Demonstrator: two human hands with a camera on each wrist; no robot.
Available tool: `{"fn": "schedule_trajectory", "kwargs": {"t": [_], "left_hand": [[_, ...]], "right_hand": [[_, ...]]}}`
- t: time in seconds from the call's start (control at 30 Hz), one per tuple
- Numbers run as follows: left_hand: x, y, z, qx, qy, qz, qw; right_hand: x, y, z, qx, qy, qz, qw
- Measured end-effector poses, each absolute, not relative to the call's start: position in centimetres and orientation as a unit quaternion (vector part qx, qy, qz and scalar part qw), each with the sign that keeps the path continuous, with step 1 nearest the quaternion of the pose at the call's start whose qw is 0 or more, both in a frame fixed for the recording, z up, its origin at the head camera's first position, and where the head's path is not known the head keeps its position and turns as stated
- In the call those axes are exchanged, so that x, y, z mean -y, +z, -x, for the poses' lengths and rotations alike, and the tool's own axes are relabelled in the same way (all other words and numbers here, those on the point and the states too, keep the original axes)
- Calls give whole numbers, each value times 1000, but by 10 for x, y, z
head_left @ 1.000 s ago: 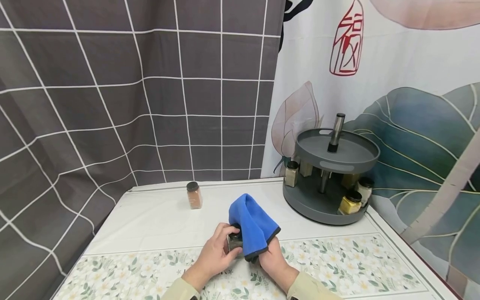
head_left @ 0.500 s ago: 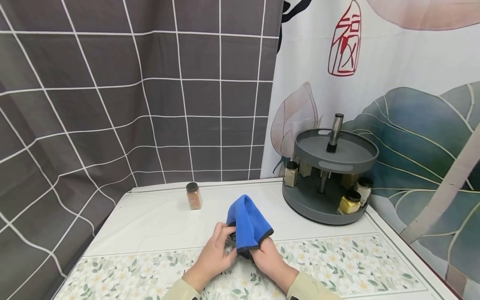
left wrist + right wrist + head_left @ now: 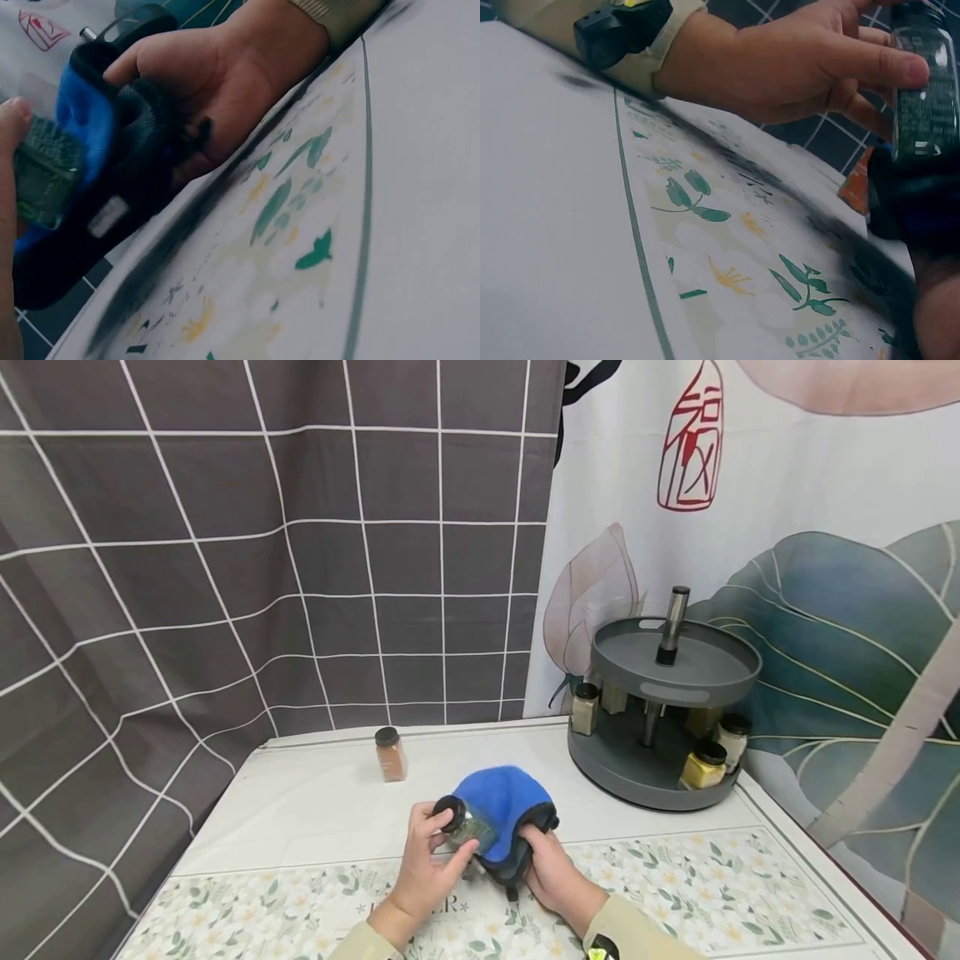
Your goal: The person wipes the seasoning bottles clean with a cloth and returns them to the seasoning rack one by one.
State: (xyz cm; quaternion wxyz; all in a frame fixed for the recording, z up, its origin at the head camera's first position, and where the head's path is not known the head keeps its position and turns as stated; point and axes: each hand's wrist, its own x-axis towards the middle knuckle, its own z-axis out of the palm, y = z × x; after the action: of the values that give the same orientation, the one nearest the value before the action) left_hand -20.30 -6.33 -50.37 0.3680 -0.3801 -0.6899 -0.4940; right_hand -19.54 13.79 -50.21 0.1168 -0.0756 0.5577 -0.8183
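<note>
My left hand (image 3: 426, 864) holds a small glass spice jar (image 3: 472, 829) between thumb and fingers. The jar has a black lid and greenish contents, and it tilts with the lid toward the upper left. A blue cloth (image 3: 504, 795) with a black edge is gripped by my right hand (image 3: 553, 870). The cloth lies against the far end of the jar and hides its base in the head view. In the right wrist view, the thumb presses along the jar's side (image 3: 928, 112). Dark lining of the bunched cloth (image 3: 139, 176) shows in the left wrist view.
A jar of orange-brown powder (image 3: 392, 758) stands at the back of the white table (image 3: 315, 810). At back right is a grey two-tier turntable (image 3: 622, 777), with several jars on its lower tier, including a yellow one (image 3: 702, 767). A floral runner (image 3: 697, 877) covers the front.
The cloth has dropped from its raised peak and opened to the right. The jar has come into view from under it, tilted, its lid now up and left. My right hand has shifted slightly right.
</note>
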Motion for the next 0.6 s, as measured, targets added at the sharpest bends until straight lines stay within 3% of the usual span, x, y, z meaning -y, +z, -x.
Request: {"fn": "schedule_trajectory", "kwargs": {"t": [0.17, 0.33, 0.5, 0.6], "left_hand": [[68, -497, 208, 664, -533, 349, 391], [84, -482, 211, 674, -585, 270, 361], [93, -458, 205, 677, -639, 204, 303], [92, -447, 199, 700, -637, 208, 247]], "right_hand": [[-140, -504, 199, -517, -839, 88, 144], [-138, -494, 200, -598, -795, 76, 73], [-140, -479, 200, -753, -641, 146, -26], [-142, -472, 194, -773, -603, 195, -34]]}}
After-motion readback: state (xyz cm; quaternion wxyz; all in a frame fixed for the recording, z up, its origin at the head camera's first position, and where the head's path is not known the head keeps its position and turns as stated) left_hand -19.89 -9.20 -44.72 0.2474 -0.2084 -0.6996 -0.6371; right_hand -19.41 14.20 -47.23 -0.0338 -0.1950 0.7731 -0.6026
